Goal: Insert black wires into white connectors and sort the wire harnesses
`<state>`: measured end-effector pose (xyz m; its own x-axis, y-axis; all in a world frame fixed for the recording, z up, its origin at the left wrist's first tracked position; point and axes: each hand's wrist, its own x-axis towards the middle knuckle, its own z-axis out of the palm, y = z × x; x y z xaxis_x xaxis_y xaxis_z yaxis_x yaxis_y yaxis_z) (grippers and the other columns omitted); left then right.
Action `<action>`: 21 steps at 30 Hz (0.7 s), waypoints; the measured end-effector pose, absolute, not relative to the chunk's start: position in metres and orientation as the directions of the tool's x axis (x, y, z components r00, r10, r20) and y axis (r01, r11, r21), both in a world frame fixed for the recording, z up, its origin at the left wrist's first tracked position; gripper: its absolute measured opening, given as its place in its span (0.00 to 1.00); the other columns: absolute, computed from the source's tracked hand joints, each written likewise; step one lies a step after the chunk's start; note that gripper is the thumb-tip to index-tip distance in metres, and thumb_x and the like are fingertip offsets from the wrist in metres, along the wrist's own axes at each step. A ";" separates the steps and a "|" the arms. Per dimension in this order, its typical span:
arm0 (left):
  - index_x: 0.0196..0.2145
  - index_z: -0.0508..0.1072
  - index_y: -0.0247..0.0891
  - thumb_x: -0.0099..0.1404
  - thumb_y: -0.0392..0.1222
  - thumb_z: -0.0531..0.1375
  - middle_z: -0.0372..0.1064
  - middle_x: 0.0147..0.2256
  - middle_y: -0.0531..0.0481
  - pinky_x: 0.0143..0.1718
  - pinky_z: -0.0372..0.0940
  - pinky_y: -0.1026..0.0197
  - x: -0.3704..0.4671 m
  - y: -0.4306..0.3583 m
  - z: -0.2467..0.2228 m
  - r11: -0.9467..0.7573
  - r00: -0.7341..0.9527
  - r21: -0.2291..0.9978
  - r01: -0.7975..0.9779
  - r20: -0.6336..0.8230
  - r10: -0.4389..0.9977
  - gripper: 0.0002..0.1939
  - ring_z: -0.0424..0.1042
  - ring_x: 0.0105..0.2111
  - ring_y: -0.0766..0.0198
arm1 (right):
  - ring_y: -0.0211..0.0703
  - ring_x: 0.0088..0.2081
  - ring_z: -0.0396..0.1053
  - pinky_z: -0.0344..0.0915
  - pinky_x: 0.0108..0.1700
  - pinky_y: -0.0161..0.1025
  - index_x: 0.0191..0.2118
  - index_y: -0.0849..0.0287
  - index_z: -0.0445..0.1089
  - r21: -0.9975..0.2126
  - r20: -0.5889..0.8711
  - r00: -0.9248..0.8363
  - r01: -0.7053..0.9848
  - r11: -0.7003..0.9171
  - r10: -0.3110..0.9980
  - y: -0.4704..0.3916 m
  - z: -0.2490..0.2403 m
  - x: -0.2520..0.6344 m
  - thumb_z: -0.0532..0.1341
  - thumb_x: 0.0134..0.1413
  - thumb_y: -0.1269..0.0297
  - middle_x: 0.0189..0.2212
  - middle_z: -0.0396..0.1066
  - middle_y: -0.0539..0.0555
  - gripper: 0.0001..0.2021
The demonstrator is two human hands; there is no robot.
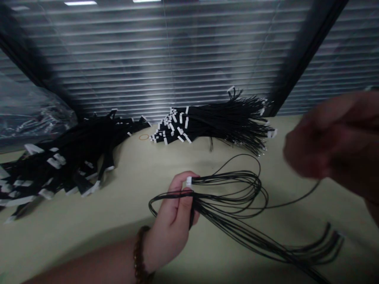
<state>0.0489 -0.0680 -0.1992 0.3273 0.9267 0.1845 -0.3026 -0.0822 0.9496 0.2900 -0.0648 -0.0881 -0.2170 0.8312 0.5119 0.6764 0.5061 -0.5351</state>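
My left hand (177,213), with a beaded bracelet on its wrist, is closed around a bundle of thin black wires (231,197). A small white connector (189,181) shows at its fingertips, with wires looping out of it to the right and back. The lower part of the bundle trails off to the lower right. My right hand (331,138), smeared by motion, is raised at the right with its fingers drawn together. One black wire (296,204) runs from the bundle up to this hand; the exact grip is blurred.
At the back middle lies a pile of black wire harnesses (219,120) with white connectors. Another pile of black cables (79,157) with white ends spreads at the left. A rubber band (144,137) lies between them. Clear plastic (32,106) and window blinds (166,59) stand behind.
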 end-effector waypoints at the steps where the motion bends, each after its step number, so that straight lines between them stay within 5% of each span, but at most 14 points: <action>1: 0.47 0.58 0.44 0.71 0.49 0.49 0.47 0.20 0.63 0.16 0.45 0.74 0.049 -0.068 -0.199 -0.079 0.329 0.949 -0.305 0.183 0.927 0.11 0.46 0.16 0.75 | 0.33 0.21 0.68 0.61 0.22 0.31 0.35 0.50 0.74 -0.554 0.458 -0.304 0.638 0.535 0.836 -0.071 -0.090 0.273 0.57 0.61 0.60 0.20 0.71 0.46 0.09; 8: 0.46 0.58 0.44 0.71 0.50 0.50 0.51 0.23 0.60 0.18 0.50 0.72 0.048 -0.074 -0.192 -0.021 0.347 0.961 -0.274 0.119 0.930 0.11 0.49 0.18 0.74 | 0.36 0.23 0.65 0.56 0.25 0.37 0.29 0.61 0.69 -0.143 0.550 -0.495 0.738 0.659 0.673 -0.086 -0.128 0.217 0.53 0.62 0.70 0.22 0.69 0.49 0.12; 21: 0.48 0.58 0.47 0.72 0.49 0.47 0.47 0.20 0.61 0.18 0.45 0.70 0.048 -0.079 -0.195 -0.051 0.401 0.966 -0.255 0.154 0.903 0.10 0.48 0.18 0.72 | 0.36 0.26 0.62 0.55 0.29 0.38 0.28 0.60 0.65 -0.059 0.581 -0.555 0.701 0.711 0.595 -0.087 -0.138 0.216 0.51 0.64 0.72 0.25 0.68 0.49 0.13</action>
<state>0.0478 -0.0788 -0.1947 0.4009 0.9031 0.1536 -0.2552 -0.0509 0.9656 0.2161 -0.0868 -0.1384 -0.5546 0.5953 0.5814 0.7008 0.7109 -0.0593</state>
